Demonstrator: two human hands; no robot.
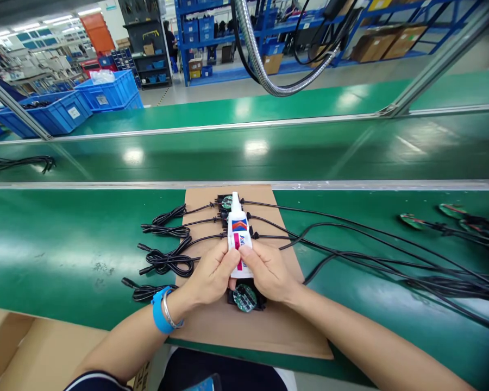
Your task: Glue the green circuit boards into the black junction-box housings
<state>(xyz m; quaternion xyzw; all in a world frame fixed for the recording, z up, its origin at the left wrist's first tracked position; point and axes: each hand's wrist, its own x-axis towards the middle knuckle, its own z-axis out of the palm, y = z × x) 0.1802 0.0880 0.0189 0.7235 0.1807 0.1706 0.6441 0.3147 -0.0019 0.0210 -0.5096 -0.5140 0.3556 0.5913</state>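
Both hands grip a white glue tube (238,231) with a red, blue and pink label, its nozzle pointing away from me. My left hand (212,274), with a blue wrist strap, wraps the tube's lower left side. My right hand (269,271) pinches its lower right side. The nozzle tip sits over a round green circuit board (227,202) at the far end of a brown cardboard sheet (269,326). Another round green board in a black housing (245,298) lies just below my hands. Black cables with coiled ends (169,260) run off these parts to the left.
Long black cables (391,255) trail right across the green belt (65,250), toward more green boards (415,221) at the far right. A flexible metal hose (261,65) hangs overhead. Blue bins (110,92) and shelving stand beyond. A cardboard box (28,353) sits at bottom left.
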